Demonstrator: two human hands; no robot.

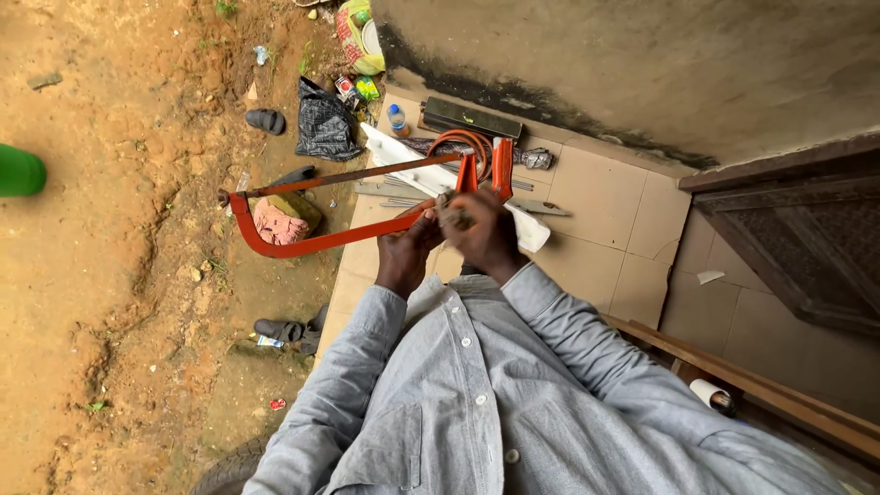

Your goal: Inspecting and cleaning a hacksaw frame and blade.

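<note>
Both my hands — left hand (406,252), right hand (483,234) — clamp the hacksaw (353,203) near its handle; best held level, grip firm.

A single head-worn camera looks steeply down over the person's chest, close to the hands (454,240), facing the tiled porch floor (605,197) with bare earth (101,275) alongside; the frame seems tilted, perhaps by the head's lean.
</note>
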